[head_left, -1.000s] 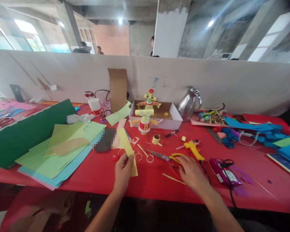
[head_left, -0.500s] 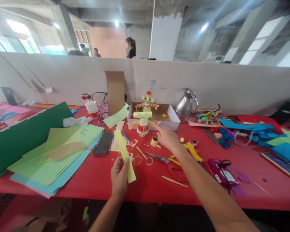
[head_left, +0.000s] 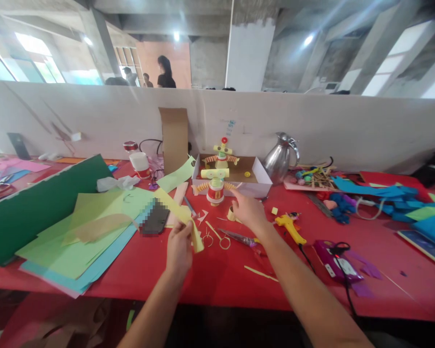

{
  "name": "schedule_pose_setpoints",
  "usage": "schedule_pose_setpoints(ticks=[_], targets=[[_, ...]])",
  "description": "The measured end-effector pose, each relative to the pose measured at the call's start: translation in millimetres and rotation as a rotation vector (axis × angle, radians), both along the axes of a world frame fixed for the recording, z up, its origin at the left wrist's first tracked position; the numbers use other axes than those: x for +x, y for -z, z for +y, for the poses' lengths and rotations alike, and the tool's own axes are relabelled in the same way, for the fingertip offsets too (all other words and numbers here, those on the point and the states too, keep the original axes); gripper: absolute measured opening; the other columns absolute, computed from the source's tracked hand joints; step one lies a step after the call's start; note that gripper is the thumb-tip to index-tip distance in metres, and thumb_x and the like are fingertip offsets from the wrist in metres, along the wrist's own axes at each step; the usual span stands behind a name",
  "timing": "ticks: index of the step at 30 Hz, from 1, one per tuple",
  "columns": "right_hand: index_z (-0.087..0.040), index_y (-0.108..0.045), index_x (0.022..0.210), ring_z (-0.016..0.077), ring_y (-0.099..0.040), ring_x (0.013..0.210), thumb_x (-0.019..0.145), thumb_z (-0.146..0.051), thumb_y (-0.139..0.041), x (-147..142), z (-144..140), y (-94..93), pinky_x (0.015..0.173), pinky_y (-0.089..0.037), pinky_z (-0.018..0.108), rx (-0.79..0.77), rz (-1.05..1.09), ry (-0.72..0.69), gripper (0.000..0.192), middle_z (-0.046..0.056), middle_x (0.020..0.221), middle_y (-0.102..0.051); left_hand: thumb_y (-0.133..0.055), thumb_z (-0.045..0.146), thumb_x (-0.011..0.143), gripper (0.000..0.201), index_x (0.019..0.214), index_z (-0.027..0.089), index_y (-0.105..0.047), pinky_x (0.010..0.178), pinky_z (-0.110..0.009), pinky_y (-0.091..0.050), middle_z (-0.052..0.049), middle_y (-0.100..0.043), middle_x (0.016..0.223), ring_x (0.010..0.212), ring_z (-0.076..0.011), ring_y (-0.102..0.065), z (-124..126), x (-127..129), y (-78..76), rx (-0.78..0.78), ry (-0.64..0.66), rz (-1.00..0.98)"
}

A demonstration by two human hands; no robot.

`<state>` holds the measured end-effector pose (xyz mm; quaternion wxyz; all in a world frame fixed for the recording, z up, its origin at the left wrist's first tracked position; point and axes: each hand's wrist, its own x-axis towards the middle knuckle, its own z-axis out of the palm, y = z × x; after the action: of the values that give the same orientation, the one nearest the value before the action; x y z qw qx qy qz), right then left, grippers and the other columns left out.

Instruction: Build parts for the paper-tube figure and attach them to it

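My left hand [head_left: 179, 246] pinches a yellow paper strip [head_left: 174, 205], which slants up to the left and bends over near the fingers. My right hand [head_left: 251, 211] reaches forward with its index finger stretched out and its other fingers partly curled; I see nothing held in it. Its fingertip is close to the folded paper arm of a small paper figure [head_left: 215, 193] in red, white and yellow; whether they touch I cannot tell. Beneath that hand lies a small yellow paper ring [head_left: 231, 214]. A second similar figure [head_left: 222, 157] stands behind, at the white box.
Scissors [head_left: 237, 236], a yellow glue gun [head_left: 290, 229] and a purple device [head_left: 338, 261] with a cable lie to the right. Coloured sheets [head_left: 83, 232] and a green board [head_left: 47, 208] are at left. A metal jug [head_left: 278, 157] stands beside the white box [head_left: 263, 180].
My left hand has tilted the yellow strip further left, and the strip now bends. My right hand has shifted slightly down, its index finger still near the figure's arm.
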<state>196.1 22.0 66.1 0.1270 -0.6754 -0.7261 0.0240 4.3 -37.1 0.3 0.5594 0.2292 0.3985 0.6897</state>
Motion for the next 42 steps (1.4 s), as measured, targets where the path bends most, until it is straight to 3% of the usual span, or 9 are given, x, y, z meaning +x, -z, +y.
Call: schedule_pose_setpoints(ticks=[5,9,13,18,24,28,36,38,42], targets=[[-0.024,-0.049,0.142,0.0216,-0.071,0.094,0.1,-0.028,-0.038,1.4,-40.9,22.3,0.077,-0.052,0.028,0.01,0.167,-0.01,0.044,0.007,0.103,-0.076,-0.073,0.017,0.07,0.015,0.083,0.017,-0.064,0.057,-0.022,-0.049,-0.004,-0.071,0.086,0.069,-0.013,-0.065,28.2,9.2,-31.2,-0.024,0.109,-0.112],[-0.024,-0.069,0.114,0.0204,-0.068,0.1,0.097,-0.023,-0.043,26.8,-93.5,56.2,0.091,-0.051,0.032,0.074,0.367,-0.283,0.031,0.005,0.108,-0.074,-0.08,0.028,0.069,0.024,0.085,0.018,-0.065,0.062,-0.021,-0.048,0.002,-0.067,0.078,0.066,-0.0103,-0.06,-18.2,14.0,1.7,-0.014,0.113,0.032],[-0.018,-0.066,0.121,0.0284,-0.061,0.109,0.087,-0.013,-0.046,79.5,-125.1,89.5,0.097,-0.049,0.047,0.155,0.187,-0.136,0.04,0.013,0.114,-0.067,-0.08,0.039,0.072,0.027,0.08,0.018,-0.064,0.061,-0.02,-0.045,0.002,-0.062,0.069,0.064,-0.0102,-0.056,-67.5,7.0,34.8,-0.012,0.056,0.237],[-0.016,-0.062,0.127,0.029,-0.057,0.115,0.075,-0.004,-0.047,117.1,-124.8,111.1,0.102,-0.046,0.045,0.08,0.016,-0.115,0.056,0.014,0.12,-0.063,-0.074,0.042,0.078,0.026,0.085,0.019,-0.066,0.069,-0.023,-0.047,-0.001,-0.066,0.079,0.072,-0.0129,-0.058,-75.5,6.2,39.7,0.065,0.036,0.343],[-0.013,-0.053,0.133,0.0263,-0.06,0.114,0.071,0.001,-0.045,114.3,-105.4,102.3,0.1,-0.047,0.04,-0.027,-0.027,-0.227,0.064,0.014,0.123,-0.063,-0.075,0.043,0.077,0.03,0.093,0.019,-0.066,0.072,-0.024,-0.048,-0.002,-0.068,0.084,0.078,-0.0149,-0.061,-71.0,7.0,38.7,0.053,-0.097,0.312],[-0.014,-0.052,0.131,0.0305,-0.066,0.1,0.074,-0.005,-0.051,111.7,-106.3,83.7,0.083,-0.054,0.041,-0.056,-0.147,-0.197,0.057,0.016,0.116,-0.067,-0.075,0.042,0.075,0.033,0.098,0.02,-0.066,0.079,-0.027,-0.048,-0.004,-0.07,0.096,0.088,-0.0183,-0.063,-65.0,5.5,38.6,0.004,-0.096,0.32],[-0.029,-0.045,0.142,0.0276,-0.069,0.1,0.08,-0.012,-0.05,106.3,-121.3,56.2,0.073,-0.059,0.037,0.102,-0.066,-0.162,0.065,0.009,0.139,-0.058,-0.07,0.034,0.076,0.02,0.088,0.02,-0.062,0.07,-0.025,-0.045,0.001,-0.063,0.08,0.071,-0.0129,-0.057,-31.4,18.1,25.1,-0.011,-0.062,0.239],[-0.031,-0.046,0.142,0.029,-0.067,0.106,0.08,-0.012,-0.05,105.2,-124.9,53.3,0.076,-0.059,0.038,0.116,-0.006,-0.122,0.065,0.007,0.139,-0.059,-0.071,0.033,0.076,0.022,0.094,0.021,-0.065,0.076,-0.026,-0.046,0.0,-0.065,0.084,0.078,-0.0146,-0.059,-44.9,23.3,19.3,0.008,0.013,0.217],[-0.031,-0.045,0.144,0.0312,-0.06,0.122,0.082,-0.019,-0.052,108.8,-136.2,57.3,0.093,-0.054,0.045,0.133,0.286,-0.022,0.063,0.006,0.141,-0.058,-0.076,0.025,0.068,0.025,0.093,0.019,-0.072,0.078,-0.031,-0.048,-0.006,-0.07,0.087,0.079,-0.0198,-0.063,-85.2,60.9,15.0,-0.094,0.694,0.164]])
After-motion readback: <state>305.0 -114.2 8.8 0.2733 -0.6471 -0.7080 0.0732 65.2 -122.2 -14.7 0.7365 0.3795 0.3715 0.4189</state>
